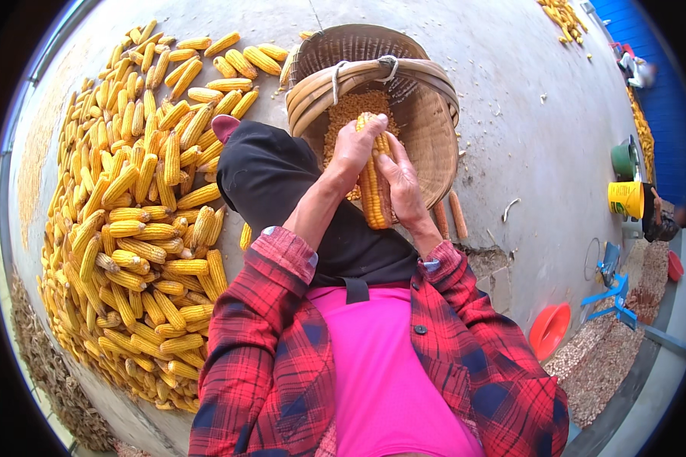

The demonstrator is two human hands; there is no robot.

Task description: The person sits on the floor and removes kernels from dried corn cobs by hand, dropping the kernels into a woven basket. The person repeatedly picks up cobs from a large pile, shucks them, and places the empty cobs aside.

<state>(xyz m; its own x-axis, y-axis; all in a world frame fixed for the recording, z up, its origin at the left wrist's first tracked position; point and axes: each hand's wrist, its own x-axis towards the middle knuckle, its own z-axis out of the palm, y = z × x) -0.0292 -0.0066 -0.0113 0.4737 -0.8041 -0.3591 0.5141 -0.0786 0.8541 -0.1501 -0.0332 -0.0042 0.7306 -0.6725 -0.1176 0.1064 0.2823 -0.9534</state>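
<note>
Both my hands are closed round one yellow corn cob, held upright in front of me at the near side of a basket. My left hand grips its upper left side, near the tip. My right hand wraps its right side, thumb against the kernels. Beyond and partly under the hands is the woven bamboo basket with a thick bent handle. Loose yellow kernels lie inside it. Part of the cob's far side is hidden by my fingers.
A large heap of corn cobs covers the floor at left. Bare reddish cobs lie right of the basket. Farther right are a red basin, a yellow bucket, a green bucket and a blue frame.
</note>
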